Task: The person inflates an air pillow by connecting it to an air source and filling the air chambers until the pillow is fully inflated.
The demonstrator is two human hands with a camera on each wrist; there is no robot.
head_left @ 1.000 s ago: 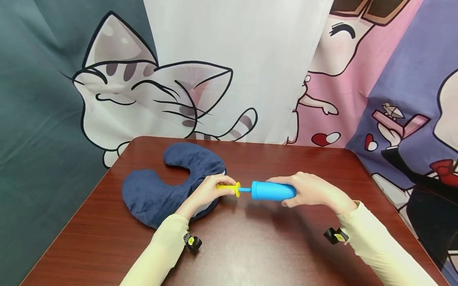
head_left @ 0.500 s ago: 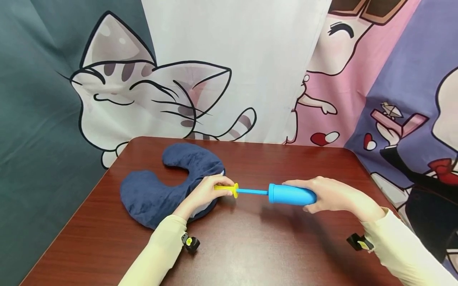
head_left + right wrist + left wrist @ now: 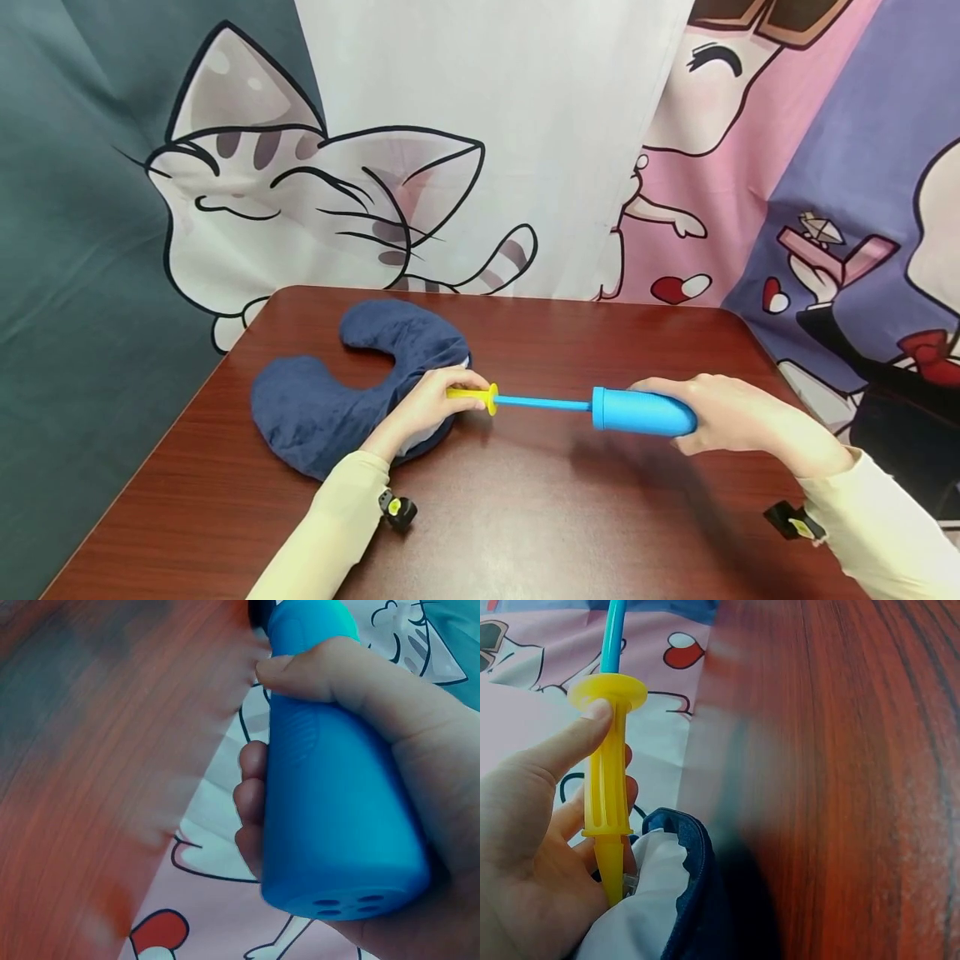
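A hand air pump stretches between both hands in the head view, its thin blue rod (image 3: pixel 543 403) drawn well out of the barrel. My left hand (image 3: pixel 429 406) grips the yellow nozzle piece (image 3: pixel 607 772), thumb just under its flange. The tapered yellow tip points down at a small clear valve (image 3: pixel 631 883) on the white inner lining (image 3: pixel 649 881), which shows through the open edge of a navy U-shaped neck pillow (image 3: pixel 322 417). My right hand (image 3: pixel 738 417) wraps round the blue pump barrel (image 3: pixel 337 802), thumb on one side, fingers on the other.
The neck pillow lies at the left of a brown wooden table (image 3: pixel 525 517). A cloth backdrop (image 3: pixel 480 75) with a cartoon cat hangs behind the far edge. Each sleeve cuff carries a small black wrist camera (image 3: pixel 397 510).
My right hand has moved to the right with the pump barrel, so more of the blue rod shows. The left hand and nozzle stay nearly in place at the pillow.
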